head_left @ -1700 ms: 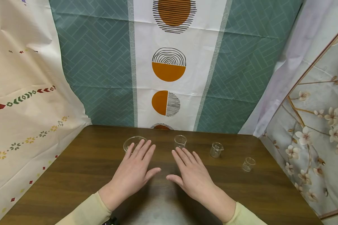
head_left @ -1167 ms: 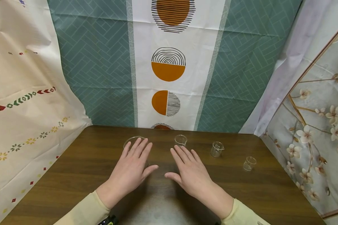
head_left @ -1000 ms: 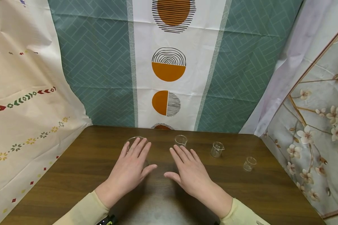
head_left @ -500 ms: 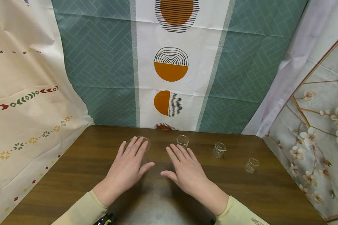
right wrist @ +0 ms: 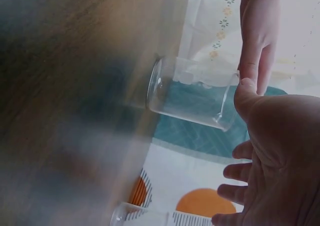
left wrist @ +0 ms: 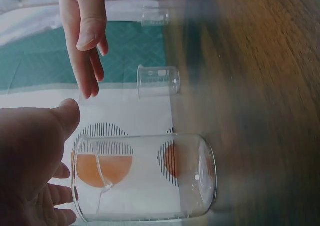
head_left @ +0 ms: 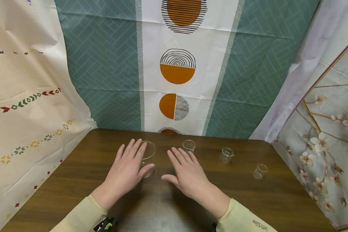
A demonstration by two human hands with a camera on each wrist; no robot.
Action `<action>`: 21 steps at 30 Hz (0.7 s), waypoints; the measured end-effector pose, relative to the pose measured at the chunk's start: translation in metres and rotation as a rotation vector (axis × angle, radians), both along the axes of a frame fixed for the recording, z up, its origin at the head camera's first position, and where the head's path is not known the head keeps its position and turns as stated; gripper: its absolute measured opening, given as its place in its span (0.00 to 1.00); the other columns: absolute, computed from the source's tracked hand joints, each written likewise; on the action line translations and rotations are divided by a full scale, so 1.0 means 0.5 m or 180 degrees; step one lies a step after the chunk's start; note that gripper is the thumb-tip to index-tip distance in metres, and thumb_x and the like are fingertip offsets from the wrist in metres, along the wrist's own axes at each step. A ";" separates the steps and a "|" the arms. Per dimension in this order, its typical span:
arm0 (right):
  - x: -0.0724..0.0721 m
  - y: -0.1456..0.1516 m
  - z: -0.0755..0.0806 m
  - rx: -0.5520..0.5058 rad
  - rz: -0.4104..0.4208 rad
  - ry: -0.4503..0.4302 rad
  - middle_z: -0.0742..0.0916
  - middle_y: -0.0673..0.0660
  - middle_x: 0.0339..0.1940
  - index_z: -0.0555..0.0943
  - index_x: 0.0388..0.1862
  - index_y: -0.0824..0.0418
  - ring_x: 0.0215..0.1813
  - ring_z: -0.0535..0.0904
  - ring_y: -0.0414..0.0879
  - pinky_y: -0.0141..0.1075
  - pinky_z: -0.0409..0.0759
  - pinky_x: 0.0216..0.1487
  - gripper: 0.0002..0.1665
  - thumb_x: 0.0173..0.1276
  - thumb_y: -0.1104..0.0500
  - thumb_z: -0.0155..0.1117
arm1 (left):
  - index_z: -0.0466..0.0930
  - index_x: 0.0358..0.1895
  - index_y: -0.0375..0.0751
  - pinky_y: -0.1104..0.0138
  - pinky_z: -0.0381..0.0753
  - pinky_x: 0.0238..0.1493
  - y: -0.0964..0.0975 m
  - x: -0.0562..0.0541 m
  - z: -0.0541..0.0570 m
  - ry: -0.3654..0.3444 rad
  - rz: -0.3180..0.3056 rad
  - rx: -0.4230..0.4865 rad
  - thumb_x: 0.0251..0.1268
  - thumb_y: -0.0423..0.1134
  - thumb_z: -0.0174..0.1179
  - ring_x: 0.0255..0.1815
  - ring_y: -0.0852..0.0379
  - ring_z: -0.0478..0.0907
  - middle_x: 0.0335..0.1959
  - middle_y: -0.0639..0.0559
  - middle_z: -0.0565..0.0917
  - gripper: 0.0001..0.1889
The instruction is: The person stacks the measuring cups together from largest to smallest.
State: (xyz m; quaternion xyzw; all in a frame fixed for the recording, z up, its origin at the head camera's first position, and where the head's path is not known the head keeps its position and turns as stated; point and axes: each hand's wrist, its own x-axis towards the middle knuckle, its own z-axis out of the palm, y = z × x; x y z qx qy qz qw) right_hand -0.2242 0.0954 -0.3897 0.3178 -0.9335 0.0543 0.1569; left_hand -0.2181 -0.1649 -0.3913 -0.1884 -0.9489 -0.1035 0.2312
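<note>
My left hand hovers palm down over the table, fingers straight, thumb held out. It overlaps the largest glass beaker in the head view, hiding its left side. In the left wrist view that tall clear beaker stands upright, its rim close by the fingers. My right hand is likewise flat with fingers extended, its fingertips just in front of a medium beaker whose lower part they hide. Both hands hold nothing. In the right wrist view the large beaker stands beyond my right thumb.
Two smaller glass beakers stand to the right: a spouted beaker and the smallest beaker near the right edge. The brown wooden table meets a green and white cloth behind. Patterned cloths hang at both sides.
Both hands have drifted left in the head view, still flat. More of the large beaker now shows beside the left hand. The head view has shifted slightly; the beakers appear to stay put.
</note>
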 end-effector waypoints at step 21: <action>-0.014 -0.048 0.005 0.0067 0.0058 -0.0033 0.70 0.61 0.88 0.66 0.88 0.60 0.87 0.64 0.60 0.61 0.63 0.84 0.51 0.82 0.29 0.59 | 0.66 0.83 0.30 0.32 0.53 0.83 -0.039 -0.009 -0.009 -0.0182 0.0101 0.0093 0.80 0.60 0.66 0.86 0.29 0.58 0.83 0.31 0.68 0.45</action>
